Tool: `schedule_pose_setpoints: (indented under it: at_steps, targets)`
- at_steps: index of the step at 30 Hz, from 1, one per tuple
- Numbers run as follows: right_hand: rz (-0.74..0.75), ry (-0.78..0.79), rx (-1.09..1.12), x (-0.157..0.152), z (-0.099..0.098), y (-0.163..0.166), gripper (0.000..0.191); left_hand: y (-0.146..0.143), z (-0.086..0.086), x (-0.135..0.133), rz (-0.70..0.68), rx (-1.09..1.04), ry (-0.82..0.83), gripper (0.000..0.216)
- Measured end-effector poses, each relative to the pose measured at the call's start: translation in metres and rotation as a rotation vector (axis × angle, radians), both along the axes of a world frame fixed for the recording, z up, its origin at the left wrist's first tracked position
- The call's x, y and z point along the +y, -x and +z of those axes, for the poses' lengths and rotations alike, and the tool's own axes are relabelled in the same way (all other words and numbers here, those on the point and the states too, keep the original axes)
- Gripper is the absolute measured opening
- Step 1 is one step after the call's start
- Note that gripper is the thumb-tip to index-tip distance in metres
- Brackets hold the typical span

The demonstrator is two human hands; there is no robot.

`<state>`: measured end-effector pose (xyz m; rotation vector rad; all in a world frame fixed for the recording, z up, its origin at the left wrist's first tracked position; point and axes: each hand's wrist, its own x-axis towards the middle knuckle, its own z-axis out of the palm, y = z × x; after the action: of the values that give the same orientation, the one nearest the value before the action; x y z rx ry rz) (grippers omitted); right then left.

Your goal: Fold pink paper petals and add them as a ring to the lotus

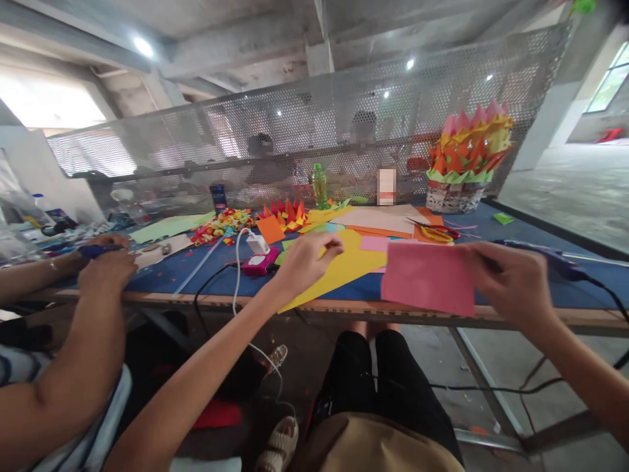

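Note:
A pink sheet of paper [427, 278] hangs over the table's front edge, its right side pinched in my right hand [511, 278]. My left hand [312, 262] is over the yellow paper [351, 265], fingers curled in toward the thumb; whether anything small is between them cannot be made out. Behind the pink sheet lie lighter pink paper [374, 243] and a stack of pale and orange sheets [378, 219]. Scissors with yellow and red handles [437, 231] rest at the right end of this stack.
A magenta power adapter [260, 262] with a white charger and cables sits left of my left hand. Folded paper pieces [223, 224], a green bottle [319, 187] and a layered paper basket [462, 164] stand farther back. A co-worker's hands [108, 262] work at the left.

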<state>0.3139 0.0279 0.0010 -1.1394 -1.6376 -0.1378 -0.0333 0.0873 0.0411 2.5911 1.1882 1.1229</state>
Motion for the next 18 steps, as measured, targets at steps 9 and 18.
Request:
schedule_pose_setpoints:
  at_steps: [9,18]
  targets:
    - [0.25,0.185,0.102,0.002,0.009,0.04,0.034,-0.064,0.01,-0.021,-0.27,0.029,0.062,0.012]
    - [0.489,0.489,0.384,0.007,-0.001,0.045,0.042,-0.046,-0.009,-0.002,-0.215,-0.179,0.134,0.017]
